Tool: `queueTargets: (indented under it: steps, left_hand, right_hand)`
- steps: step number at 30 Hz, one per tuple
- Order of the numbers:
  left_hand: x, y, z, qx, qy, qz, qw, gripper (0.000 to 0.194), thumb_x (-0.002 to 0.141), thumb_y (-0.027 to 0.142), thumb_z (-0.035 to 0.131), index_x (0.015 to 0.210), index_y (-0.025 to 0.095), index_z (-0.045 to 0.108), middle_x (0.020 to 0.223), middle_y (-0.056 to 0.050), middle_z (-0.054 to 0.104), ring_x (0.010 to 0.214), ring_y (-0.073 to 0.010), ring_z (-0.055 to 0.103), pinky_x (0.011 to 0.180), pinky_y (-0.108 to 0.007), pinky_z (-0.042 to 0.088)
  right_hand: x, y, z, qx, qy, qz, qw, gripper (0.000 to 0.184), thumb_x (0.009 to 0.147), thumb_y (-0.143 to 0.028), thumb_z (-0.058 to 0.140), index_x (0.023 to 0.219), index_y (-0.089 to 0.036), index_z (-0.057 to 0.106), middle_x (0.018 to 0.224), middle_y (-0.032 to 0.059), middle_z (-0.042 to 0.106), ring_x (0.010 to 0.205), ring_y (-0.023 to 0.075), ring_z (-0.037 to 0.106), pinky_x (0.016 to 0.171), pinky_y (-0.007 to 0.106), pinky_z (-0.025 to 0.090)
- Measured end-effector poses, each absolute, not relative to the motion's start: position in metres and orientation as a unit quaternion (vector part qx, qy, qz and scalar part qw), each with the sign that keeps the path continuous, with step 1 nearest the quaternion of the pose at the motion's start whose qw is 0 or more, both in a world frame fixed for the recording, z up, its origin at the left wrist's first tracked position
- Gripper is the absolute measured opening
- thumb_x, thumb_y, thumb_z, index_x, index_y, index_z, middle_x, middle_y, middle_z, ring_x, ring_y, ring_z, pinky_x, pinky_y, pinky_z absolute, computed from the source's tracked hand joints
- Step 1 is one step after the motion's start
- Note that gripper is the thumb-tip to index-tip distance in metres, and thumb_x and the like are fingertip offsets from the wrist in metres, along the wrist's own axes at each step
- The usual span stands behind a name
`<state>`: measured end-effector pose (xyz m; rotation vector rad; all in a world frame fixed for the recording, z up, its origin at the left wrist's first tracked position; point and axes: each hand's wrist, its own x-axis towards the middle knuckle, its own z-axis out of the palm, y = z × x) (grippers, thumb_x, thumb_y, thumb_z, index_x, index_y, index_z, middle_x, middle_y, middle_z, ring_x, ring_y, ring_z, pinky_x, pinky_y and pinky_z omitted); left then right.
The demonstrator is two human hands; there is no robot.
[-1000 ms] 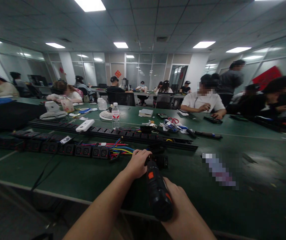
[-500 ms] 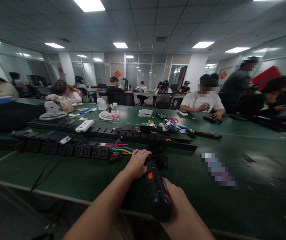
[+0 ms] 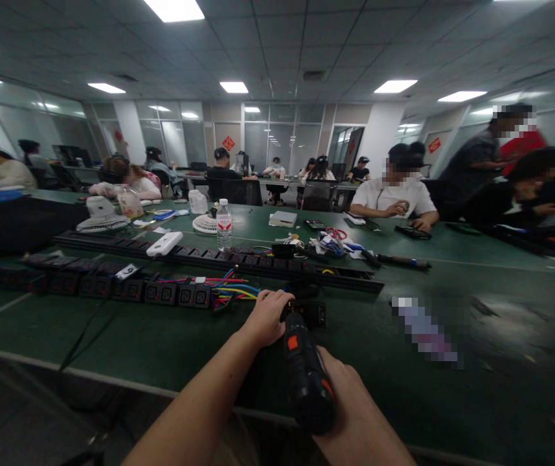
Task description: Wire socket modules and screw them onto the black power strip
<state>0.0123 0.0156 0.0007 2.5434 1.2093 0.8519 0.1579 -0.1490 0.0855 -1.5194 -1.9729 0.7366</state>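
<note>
My right hand [image 3: 350, 391] is wrapped round a black cordless drill [image 3: 307, 382] with orange marks. The drill points away from me, its front end at a small black electrical part [image 3: 317, 314]. My left hand [image 3: 268, 317] has its fingers closed on the left side of that part, beside the drill's nose. The drill hides the bit tip and some of the part. Coloured wires [image 3: 233, 292] in red, blue and yellow run from the end of a black socket strip [image 3: 134, 291] toward my left hand. The strip lies on the green table [image 3: 160, 349].
Behind lies a second black socket strip [image 3: 252, 262], with a white device [image 3: 164, 244] on it. Beyond are a water bottle [image 3: 224, 226], red scissors [image 3: 336, 233] and a black tool [image 3: 403, 261]. A pixelated item [image 3: 425, 330] lies to the right. A co-worker [image 3: 394, 188] sits opposite.
My hands, the drill and the black part stay almost in place. A standing person at the back right has shifted further right.
</note>
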Motion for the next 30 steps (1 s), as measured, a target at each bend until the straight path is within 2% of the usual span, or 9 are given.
queueTargets:
  steps: [6, 12, 17, 25, 30]
  left_hand:
    - [0.0120, 0.0143, 0.0019, 0.861, 0.411, 0.281, 0.102, 0.041, 0.080, 0.016, 0.054, 0.120, 0.023, 0.052, 0.117, -0.005, 0.059, 0.110, -0.0213, 0.053, 0.103, -0.038, 0.027]
    - [0.0123, 0.0151, -0.0006, 0.859, 0.415, 0.282, 0.102, 0.039, 0.080, 0.016, 0.054, 0.118, 0.024, 0.053, 0.117, -0.005, 0.059, 0.112, -0.0212, 0.051, 0.105, -0.038, 0.025]
    - [0.0116, 0.0150, -0.0006, 0.860, 0.411, 0.284, 0.105, 0.040, 0.080, 0.016, 0.055, 0.118, 0.024, 0.052, 0.116, -0.005, 0.059, 0.111, -0.0216, 0.052, 0.105, -0.039, 0.024]
    - [0.0112, 0.0122, 0.0037, 0.860, 0.412, 0.283, 0.105, 0.039, 0.080, 0.016, 0.055, 0.118, 0.024, 0.052, 0.117, -0.005, 0.059, 0.111, -0.0212, 0.052, 0.105, -0.038, 0.025]
    - [0.0117, 0.0121, 0.0046, 0.858, 0.419, 0.276, 0.111, 0.039, 0.079, 0.015, 0.055, 0.118, 0.024, 0.053, 0.117, -0.005, 0.060, 0.111, -0.0215, 0.053, 0.104, -0.038, 0.025]
  right_hand:
    - [0.1577, -0.1470, 0.0832, -0.564, -0.730, 0.278, 0.269, 0.022, 0.083, -0.017, 0.051, 0.102, -0.023, 0.059, 0.088, 0.0037, 0.068, 0.078, 0.0210, 0.065, 0.070, 0.031, 0.047]
    - [0.1576, -0.1471, 0.0841, -0.557, -0.730, 0.288, 0.273, 0.027, 0.081, -0.015, 0.052, 0.107, -0.022, 0.058, 0.096, 0.0059, 0.069, 0.084, 0.0215, 0.066, 0.074, 0.032, 0.048]
    - [0.1582, -0.1466, 0.0830, -0.567, -0.729, 0.274, 0.267, 0.021, 0.083, -0.018, 0.052, 0.103, -0.022, 0.058, 0.091, 0.0056, 0.069, 0.080, 0.0220, 0.065, 0.073, 0.033, 0.048]
    - [0.1550, -0.1488, 0.0884, -0.579, -0.722, 0.274, 0.261, 0.030, 0.079, -0.014, 0.051, 0.107, -0.023, 0.059, 0.096, 0.0065, 0.069, 0.087, 0.0231, 0.066, 0.074, 0.034, 0.048]
    - [0.1547, -0.1491, 0.0894, -0.588, -0.716, 0.272, 0.263, 0.025, 0.079, -0.017, 0.054, 0.103, -0.022, 0.062, 0.090, 0.0074, 0.071, 0.082, 0.0235, 0.067, 0.071, 0.032, 0.047]
